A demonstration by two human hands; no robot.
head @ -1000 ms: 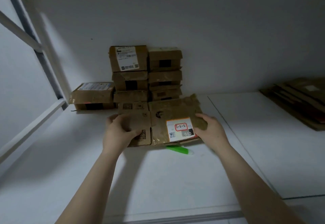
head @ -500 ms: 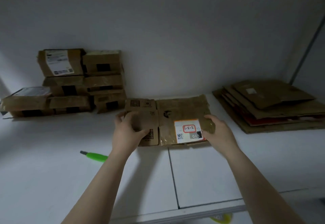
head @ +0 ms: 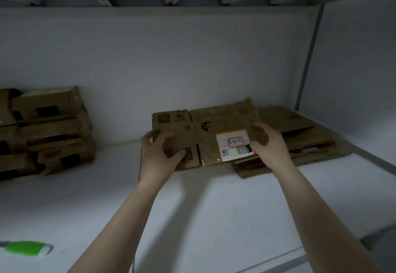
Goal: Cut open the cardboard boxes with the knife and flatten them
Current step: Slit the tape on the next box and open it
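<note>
A flattened brown cardboard box (head: 214,122) with a white label hangs in the air above the white table, held by both hands. My left hand (head: 159,155) grips its left panel, thumb on top. My right hand (head: 269,144) grips its right edge beside the label. The box's right end overlaps the pile of flattened cardboard (head: 300,135) at the back right. A stack of closed cardboard boxes (head: 49,129) stands against the wall at the left. The green-handled knife (head: 26,248) lies on the table at the lower left, apart from both hands.
A white wall (head: 171,62) runs behind the table (head: 214,208), and a side panel (head: 353,69) closes off the right. A shelf underside hangs overhead. The table's front edge runs along the bottom right.
Both hands have carried the flattened box to the right, toward the pile of flattened cardboard. The view has swung right, so the box stack and knife now sit further left.
</note>
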